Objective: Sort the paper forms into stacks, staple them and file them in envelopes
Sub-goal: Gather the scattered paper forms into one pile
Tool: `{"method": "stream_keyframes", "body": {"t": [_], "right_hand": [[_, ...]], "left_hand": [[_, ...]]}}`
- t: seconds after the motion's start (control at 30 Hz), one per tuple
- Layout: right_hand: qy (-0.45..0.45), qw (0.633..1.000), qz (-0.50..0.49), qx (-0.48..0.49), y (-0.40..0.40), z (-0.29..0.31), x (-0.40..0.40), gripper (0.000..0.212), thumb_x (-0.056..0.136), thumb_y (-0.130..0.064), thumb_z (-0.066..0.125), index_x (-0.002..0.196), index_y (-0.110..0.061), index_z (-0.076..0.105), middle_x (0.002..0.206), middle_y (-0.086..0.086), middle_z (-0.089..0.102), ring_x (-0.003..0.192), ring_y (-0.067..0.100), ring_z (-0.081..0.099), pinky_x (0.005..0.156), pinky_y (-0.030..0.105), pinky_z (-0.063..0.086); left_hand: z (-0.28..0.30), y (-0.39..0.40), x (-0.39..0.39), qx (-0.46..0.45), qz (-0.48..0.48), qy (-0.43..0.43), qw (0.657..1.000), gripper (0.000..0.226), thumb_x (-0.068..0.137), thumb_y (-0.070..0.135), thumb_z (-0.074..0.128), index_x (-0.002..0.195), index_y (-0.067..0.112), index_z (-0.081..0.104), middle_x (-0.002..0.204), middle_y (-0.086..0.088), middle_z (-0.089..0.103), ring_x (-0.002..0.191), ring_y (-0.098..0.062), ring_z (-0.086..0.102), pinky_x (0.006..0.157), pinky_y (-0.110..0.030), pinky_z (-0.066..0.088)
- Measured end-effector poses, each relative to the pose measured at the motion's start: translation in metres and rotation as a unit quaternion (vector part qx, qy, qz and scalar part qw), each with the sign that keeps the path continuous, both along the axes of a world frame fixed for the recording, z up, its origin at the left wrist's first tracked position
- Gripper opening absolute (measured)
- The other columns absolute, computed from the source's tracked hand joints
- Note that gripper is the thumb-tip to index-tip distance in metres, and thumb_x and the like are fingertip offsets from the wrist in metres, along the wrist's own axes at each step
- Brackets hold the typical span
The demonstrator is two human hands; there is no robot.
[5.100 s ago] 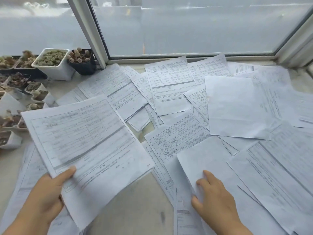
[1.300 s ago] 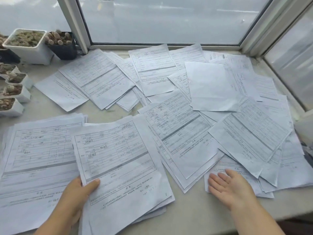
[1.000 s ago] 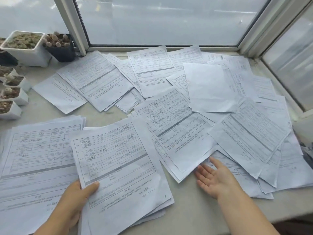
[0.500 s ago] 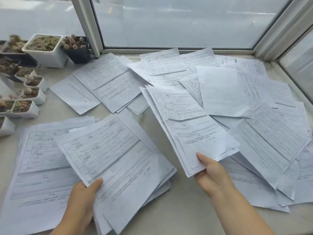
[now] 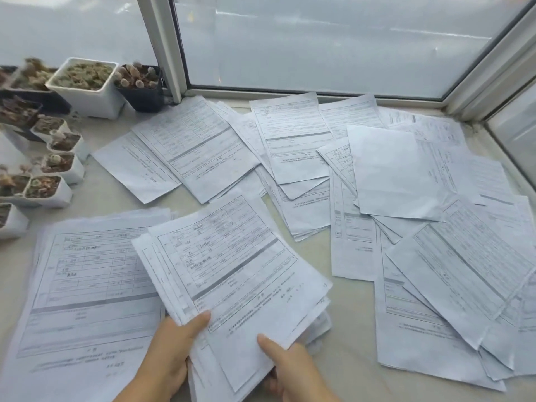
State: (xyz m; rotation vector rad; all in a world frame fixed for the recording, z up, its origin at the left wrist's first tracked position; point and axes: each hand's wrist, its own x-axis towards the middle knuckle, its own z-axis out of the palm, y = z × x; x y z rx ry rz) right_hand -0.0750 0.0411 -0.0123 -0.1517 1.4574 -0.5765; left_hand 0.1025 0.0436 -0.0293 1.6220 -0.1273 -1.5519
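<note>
Two hands hold one bundle of forms (image 5: 232,274) at the near edge of the ledge (image 5: 342,369). On its lower left corner the left hand (image 5: 166,355) has its thumb laid flat on top of the top sheet, with the other fingers curled out of sight beneath the pile. At the bottom edge the right hand (image 5: 293,369) grips the same way, thumb pressed on the paper and fingers tucked under. The bundle is tilted, its sheets fanned unevenly along the left and lower right edges.

Just left of it, and partly under its corner, lies a flat stack (image 5: 84,285) of the same printed forms, squared up and facing the person. Beyond and to the right, loose sheets (image 5: 464,271) spread across the ledge in overlapping layers, most printed side up; one blank sheet (image 5: 397,172) rests on top of them near the middle right. Another small group of papers (image 5: 197,146) lies towards the window frame (image 5: 162,47).

Along the left edge stand several small plant pots (image 5: 58,163), with a larger white pot (image 5: 87,85) and a dark pot (image 5: 142,85) near the frame.
</note>
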Motion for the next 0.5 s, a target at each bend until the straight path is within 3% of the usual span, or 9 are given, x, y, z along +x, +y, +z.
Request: {"method": "stream_keyframes", "body": {"t": [0.07,0.13,0.17,0.3,0.4,0.5], "right_hand": [[0.107,0.994,0.012,-0.031,-0.015,0.003,-0.027,0.023,0.091,-0.012,0.066,0.112,-0.003,0.061,0.089,0.011,0.070,0.069,0.025,0.065,0.055,0.033,0.054],[0.215,0.970,-0.032,-0.106,-0.044,0.012,-0.060,0.023,0.096,-0.015,0.057,0.115,-0.001,0.057,0.089,0.012,0.063,0.070,0.024,0.062,0.059,0.031,0.051],[0.215,0.967,-0.059,-0.127,-0.064,0.018,-0.073,0.022,0.099,-0.015,0.053,0.115,-0.001,0.056,0.092,0.013,0.064,0.077,0.024,0.063,0.066,0.031,0.052],[-0.009,0.984,-0.141,-0.112,-0.162,0.040,-0.082,0.036,0.103,-0.023,0.043,0.131,-0.003,0.051,0.127,0.018,0.060,0.111,0.032,0.060,0.091,0.040,0.049],[-0.080,0.980,-0.160,-0.086,-0.221,0.041,-0.066,0.058,0.105,-0.035,0.034,0.150,-0.001,0.025,0.150,0.022,0.038,0.138,0.035,0.039,0.112,0.046,0.032],[-0.116,0.975,-0.181,-0.048,-0.257,0.032,-0.054,0.069,0.103,-0.044,0.033,0.153,0.000,0.014,0.154,0.022,0.031,0.143,0.034,0.031,0.116,0.046,0.024]], "left_hand": [[-0.004,-0.002,0.010,0.018,-0.004,-0.047,0.999,0.025,0.084,-0.004,0.065,0.107,0.005,0.067,0.102,-0.017,0.073,0.094,-0.036,0.069,0.094,-0.056,0.048],[-0.005,-0.006,0.018,0.027,0.000,-0.078,0.997,0.028,0.072,0.003,0.076,0.099,0.006,0.070,0.096,-0.016,0.074,0.090,-0.037,0.069,0.092,-0.058,0.049],[-0.006,-0.007,0.021,0.028,-0.001,-0.086,0.996,0.036,0.063,0.010,0.079,0.098,0.007,0.070,0.094,-0.015,0.074,0.090,-0.037,0.069,0.092,-0.058,0.049],[-0.018,-0.006,0.030,0.041,-0.059,-0.108,0.992,0.065,0.037,0.041,0.081,0.096,0.016,0.073,0.094,-0.005,0.076,0.093,-0.033,0.069,0.092,-0.056,0.050],[-0.011,-0.010,0.031,0.040,-0.100,-0.131,0.986,0.058,0.043,0.045,0.080,0.096,0.022,0.074,0.097,-0.001,0.075,0.096,-0.029,0.068,0.095,-0.052,0.048],[0.000,-0.015,0.029,0.024,-0.135,-0.157,0.978,0.049,0.054,0.039,0.071,0.101,0.026,0.070,0.102,0.005,0.071,0.100,-0.020,0.062,0.093,-0.037,0.044]]}}
